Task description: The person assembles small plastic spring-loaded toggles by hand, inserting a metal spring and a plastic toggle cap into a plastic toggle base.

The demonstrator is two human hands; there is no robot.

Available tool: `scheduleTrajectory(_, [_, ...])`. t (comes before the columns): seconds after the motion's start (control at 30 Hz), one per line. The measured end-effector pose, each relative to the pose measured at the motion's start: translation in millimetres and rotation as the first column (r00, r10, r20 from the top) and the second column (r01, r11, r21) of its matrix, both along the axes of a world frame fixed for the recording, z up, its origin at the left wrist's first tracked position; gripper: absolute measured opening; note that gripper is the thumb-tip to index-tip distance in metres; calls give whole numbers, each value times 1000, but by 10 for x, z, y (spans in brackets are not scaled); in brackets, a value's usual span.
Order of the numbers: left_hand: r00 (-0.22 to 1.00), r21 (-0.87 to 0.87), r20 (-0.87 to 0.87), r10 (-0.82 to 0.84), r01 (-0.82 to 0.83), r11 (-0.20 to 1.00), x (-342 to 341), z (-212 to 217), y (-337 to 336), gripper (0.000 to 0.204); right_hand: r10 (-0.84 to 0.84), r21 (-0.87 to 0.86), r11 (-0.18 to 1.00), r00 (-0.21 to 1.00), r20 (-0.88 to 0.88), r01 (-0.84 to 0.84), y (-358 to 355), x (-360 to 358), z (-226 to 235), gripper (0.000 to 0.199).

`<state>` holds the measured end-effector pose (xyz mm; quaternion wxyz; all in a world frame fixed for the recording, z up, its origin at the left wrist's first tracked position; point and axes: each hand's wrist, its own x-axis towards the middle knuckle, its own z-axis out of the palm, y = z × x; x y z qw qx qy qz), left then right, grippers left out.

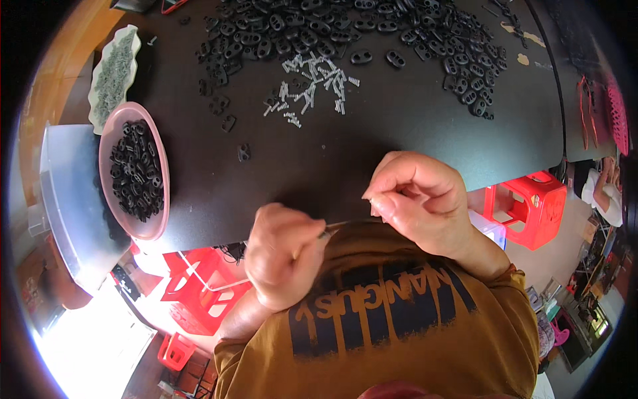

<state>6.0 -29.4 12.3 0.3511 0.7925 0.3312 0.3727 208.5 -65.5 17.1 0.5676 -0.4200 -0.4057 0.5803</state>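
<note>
My left hand (282, 256) is closed just off the table's near edge, in front of my shirt, and is slightly blurred. Between its thumb and fingers shows the tip of a small dark piece (325, 234), too small to name surely. To its right, my right hand (425, 203) is closed in a pinch, thumb against forefinger; whatever lies between those fingertips is hidden. The hands are apart. Beyond them on the dark table (319, 173) lies a loose cluster of small silvery springs (319, 76). Behind these spreads a big heap of black two-hole cord-lock parts (292, 33).
At the left stand a pink bowl (161, 179) of small black parts, a scalloped pale dish (135, 50) of springs and a translucent plastic bin (76, 206). One black part (244, 152) lies alone nearby. Red stools (541, 206) stand beyond the table's near edge.
</note>
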Motion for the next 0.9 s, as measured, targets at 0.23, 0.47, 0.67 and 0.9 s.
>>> scheduleTrajectory(0.23, [772, -737, 547, 323, 260, 624, 278, 156, 56, 20, -41, -86, 996, 946, -323, 14, 5, -173, 74, 9])
scheduleTrajectory(0.47, [819, -738, 495, 289, 222, 637, 312, 206, 42, 23, -17, -45, 999, 913, -407, -2, 33, -203, 89, 11])
scheduleTrajectory(0.67, [825, -667, 517, 227, 222, 711, 312, 193, 51, 22, 27, -30, 999, 927, -375, -42, 44, -158, 61, 12])
scheduleTrajectory(0.9, [847, -591, 510, 147, 221, 776, 330, 177, 71, 24, 38, -47, 997, 927, -372, -60, 48, -166, 56, 12])
